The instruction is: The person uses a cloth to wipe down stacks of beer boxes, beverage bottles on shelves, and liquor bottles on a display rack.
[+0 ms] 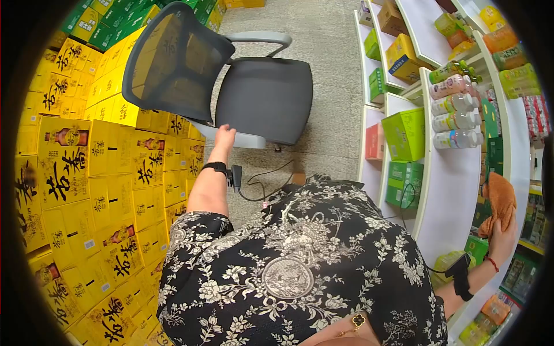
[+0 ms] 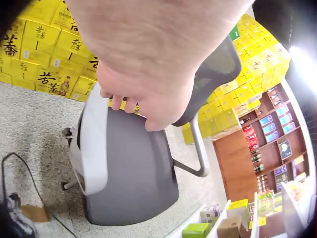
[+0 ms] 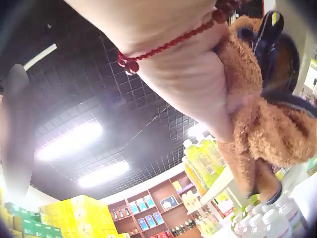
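In the head view, my left hand overlaps the grey armrest of a black office chair. The left wrist view has its loosely bent fingertips showing against the dark seat, beside that armrest. Far to the right, my right hand grips a bunched brown cloth beside the white shelving. Folds of the same cloth hang from the hand in the right wrist view, above clear drink bottles.
Yellow cartons are stacked along the left, with green cartons behind. On the right shelves lie bottles and green boxes. A black cable hangs near the speckled floor.
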{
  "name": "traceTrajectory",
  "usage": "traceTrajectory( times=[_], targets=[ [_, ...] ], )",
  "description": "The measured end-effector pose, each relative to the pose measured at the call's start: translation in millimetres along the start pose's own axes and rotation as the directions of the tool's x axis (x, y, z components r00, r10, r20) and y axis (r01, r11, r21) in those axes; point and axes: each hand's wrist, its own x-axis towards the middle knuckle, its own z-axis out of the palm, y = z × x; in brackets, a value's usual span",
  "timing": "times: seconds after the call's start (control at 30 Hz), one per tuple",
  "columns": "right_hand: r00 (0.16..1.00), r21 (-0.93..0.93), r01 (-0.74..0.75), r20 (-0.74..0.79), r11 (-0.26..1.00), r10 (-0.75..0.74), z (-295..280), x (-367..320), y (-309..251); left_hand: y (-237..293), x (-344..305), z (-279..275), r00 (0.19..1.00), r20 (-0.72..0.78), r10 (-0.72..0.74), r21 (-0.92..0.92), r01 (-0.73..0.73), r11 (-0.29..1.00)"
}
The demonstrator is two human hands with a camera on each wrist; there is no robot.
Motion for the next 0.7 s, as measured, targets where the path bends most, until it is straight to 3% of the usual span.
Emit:
traceTrajectory(
  times=[0.1, 0.17, 0.23, 0.27, 0.33, 0.37, 0.4, 0.5, 0.6, 0.7],
  targets=[
    [0.998, -0.091, -0.056, -0.033, 0.994, 0.053, -1, -5, -51, -10, -10, -15, 0.995, 0.052, -0.080, -0.003, 0.081, 0.997],
    [0.996, 0.311, 0.092, -0.042, 0.946, -0.083, 15, -5, -72, -13, -13, -19, 0.993, 0.077, -0.095, 0.017, 0.094, 0.995],
    [0.976, 0.777, -0.011, 0.144, 0.629, -0.161, 62, -5, -100, -19, -2, -9, 0.993, 0.088, -0.083, 0.001, 0.083, 0.997],
    [0.933, 0.806, -0.060, 0.254, 0.588, -0.253, 74, -2, -126, -30, 13, 5, 0.996, 0.083, -0.033, -0.072, 0.039, 0.997],
    [0.904, 0.874, -0.108, 0.285, 0.473, -0.320, 108, 4, -163, -23, 31, 23, 0.996, 0.090, -0.012, -0.160, 0.026, 0.987],
    [0.891, 0.866, -0.123, 0.312, 0.484, -0.331, 119, 11, -178, -3, 28, 20, 0.994, 0.101, -0.046, -0.165, 0.062, 0.984],
    [0.878, 0.906, -0.171, 0.318, 0.386, -0.357, 141, 19, -186, 22, 23, 18, 0.993, 0.109, -0.041, -0.131, 0.055, 0.990],
    [0.860, 0.898, -0.253, 0.379, 0.359, -0.342, 159, 49, -212, 80, 27, 21, 0.989, 0.144, -0.016, -0.146, 0.037, 0.989],
    [0.860, 0.942, -0.304, 0.336, 0.142, -0.384, 191, 86, -230, 143, 37, 29, 0.986, 0.163, 0.043, -0.236, -0.004, 0.972],
    [0.876, 0.933, -0.360, 0.345, 0.020, -0.338, 220, 135, -249, 212, 47, 37, 0.979, 0.180, 0.096, -0.332, -0.032, 0.943]
  ],
)
